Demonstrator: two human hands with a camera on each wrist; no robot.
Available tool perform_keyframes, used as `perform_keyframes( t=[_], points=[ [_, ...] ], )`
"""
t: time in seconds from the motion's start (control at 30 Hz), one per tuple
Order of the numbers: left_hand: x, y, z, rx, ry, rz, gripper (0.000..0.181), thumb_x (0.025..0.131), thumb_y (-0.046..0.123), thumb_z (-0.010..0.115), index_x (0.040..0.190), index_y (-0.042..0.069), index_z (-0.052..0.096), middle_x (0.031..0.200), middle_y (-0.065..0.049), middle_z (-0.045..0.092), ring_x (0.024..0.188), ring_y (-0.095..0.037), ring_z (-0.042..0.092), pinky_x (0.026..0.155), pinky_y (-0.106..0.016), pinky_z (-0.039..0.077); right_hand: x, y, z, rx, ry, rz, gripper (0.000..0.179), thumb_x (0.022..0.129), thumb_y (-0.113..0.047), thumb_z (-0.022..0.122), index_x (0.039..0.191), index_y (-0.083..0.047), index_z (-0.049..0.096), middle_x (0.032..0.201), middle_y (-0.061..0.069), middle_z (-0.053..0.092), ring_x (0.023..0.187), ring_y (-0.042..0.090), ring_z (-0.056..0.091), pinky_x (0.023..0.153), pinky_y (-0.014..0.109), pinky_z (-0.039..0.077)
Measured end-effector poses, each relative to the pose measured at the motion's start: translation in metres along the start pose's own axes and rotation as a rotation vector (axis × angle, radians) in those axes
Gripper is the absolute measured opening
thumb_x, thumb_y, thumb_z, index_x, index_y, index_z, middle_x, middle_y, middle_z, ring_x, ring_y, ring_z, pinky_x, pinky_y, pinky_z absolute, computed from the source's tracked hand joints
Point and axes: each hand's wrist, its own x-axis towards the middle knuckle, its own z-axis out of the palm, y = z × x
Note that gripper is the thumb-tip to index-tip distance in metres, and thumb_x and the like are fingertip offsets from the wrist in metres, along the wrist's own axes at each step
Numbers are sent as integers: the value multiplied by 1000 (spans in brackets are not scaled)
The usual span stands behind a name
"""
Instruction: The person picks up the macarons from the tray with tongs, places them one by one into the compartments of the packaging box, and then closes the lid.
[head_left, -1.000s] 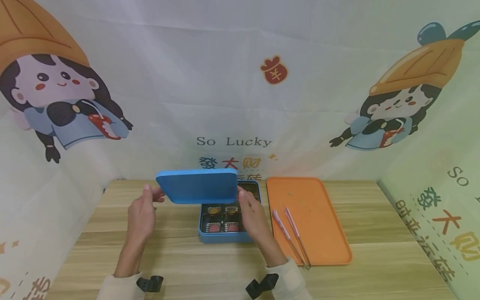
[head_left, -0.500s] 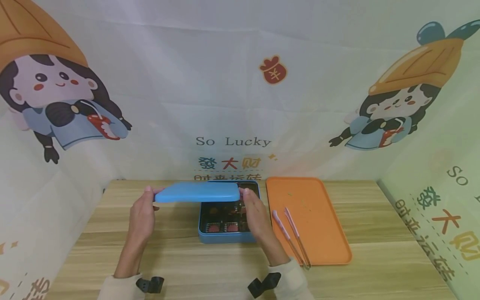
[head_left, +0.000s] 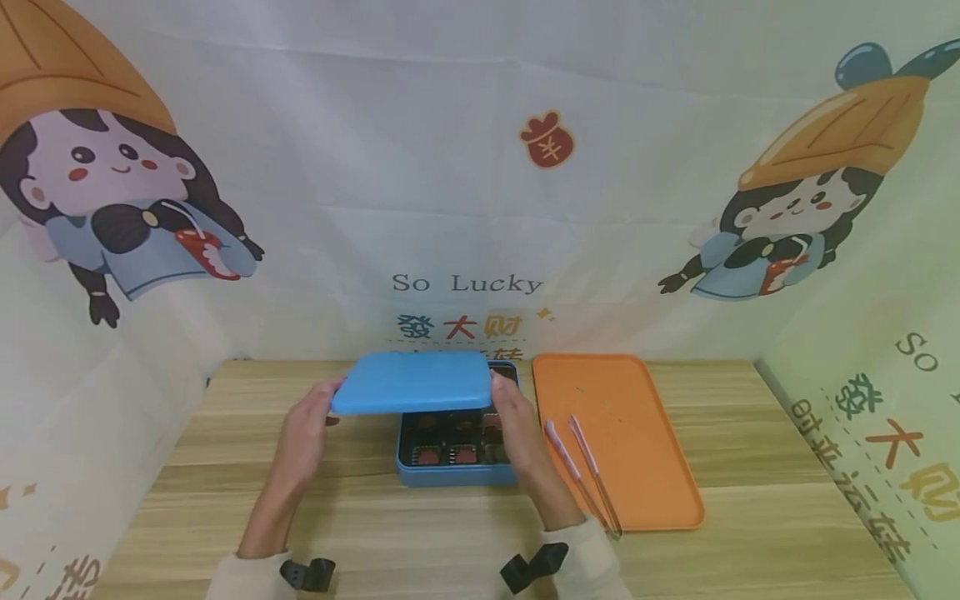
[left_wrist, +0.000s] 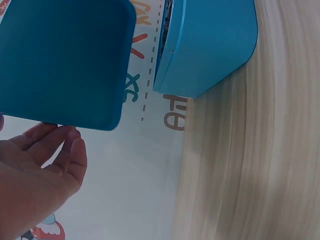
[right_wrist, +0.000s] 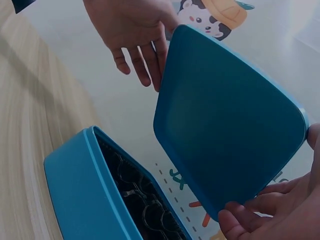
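A blue lid is held level above a blue box, its outer face up and offset to the left of it. My left hand pinches the lid's left edge between thumb and fingers. At the opposite edge my right hand grips the lid the same way. The right wrist view shows the lid's dark underside, with the box apart below it. Inside the box, pink pieces sit in a divided dark insert at the front. The lid hides the back left of the box.
An orange tray lies just right of the box, with metal tongs with pale pink tips across its left side. Small green bits dot the tray. A printed cloth hangs behind the wooden table.
The lid has tipped from showing its underside to lying flat with its top up. Both hands have carried it to the right over the box, which has not moved.
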Motion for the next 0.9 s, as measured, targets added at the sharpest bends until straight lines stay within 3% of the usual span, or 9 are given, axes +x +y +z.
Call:
perform_keyframes(
  t=[0.1,0.2,0.33,0.4,0.57,0.67,0.9],
  points=[
    [0,-3,4,-8,-29,10,54,110,33,22,145,0,47,143,-17,54,110,5,50,92,-22,45,0,0,-2,29,-16,4,57,109,-37,30,152,-1,35,151,21,42,133,37,45,111,61,33],
    [-2,-7,10,-52,-64,20,52,110,31,23,148,0,42,147,-16,50,123,-7,53,92,-14,44,0,0,-4,38,-20,23,57,109,-36,29,155,-3,30,150,21,43,124,36,51,107,61,37],
    [-4,-10,15,-117,-112,49,52,111,29,23,151,-2,35,154,-15,40,140,-27,41,95,-7,38,-1,-1,-6,-62,6,44,59,108,-39,27,157,-6,27,158,17,34,140,35,38,115,60,27],
    [-4,-10,17,-123,-126,57,53,111,29,22,151,-3,33,156,-14,35,144,-30,35,98,-6,35,-2,-1,-8,-128,22,51,58,107,-38,28,157,-7,27,161,14,29,146,34,28,117,60,21],
    [-3,-10,21,-140,-151,23,51,110,24,28,151,-6,28,160,-15,26,148,-30,24,118,-28,24,-1,2,-12,-176,29,84,55,106,-32,34,157,-14,28,162,10,28,149,31,23,118,59,20],
    [-3,-10,25,-172,-170,-2,52,109,21,34,152,-7,25,161,-15,21,150,-31,17,121,-42,14,-2,6,-13,-194,21,94,57,105,-31,38,159,-16,24,162,9,26,148,31,24,117,58,23],
    [-7,-16,40,-149,-195,10,51,108,12,34,152,-10,20,161,-20,16,150,-33,14,120,-46,14,-7,19,-10,-355,48,43,71,102,-39,51,158,-7,22,155,23,36,137,42,41,107,62,38]
  ],
)
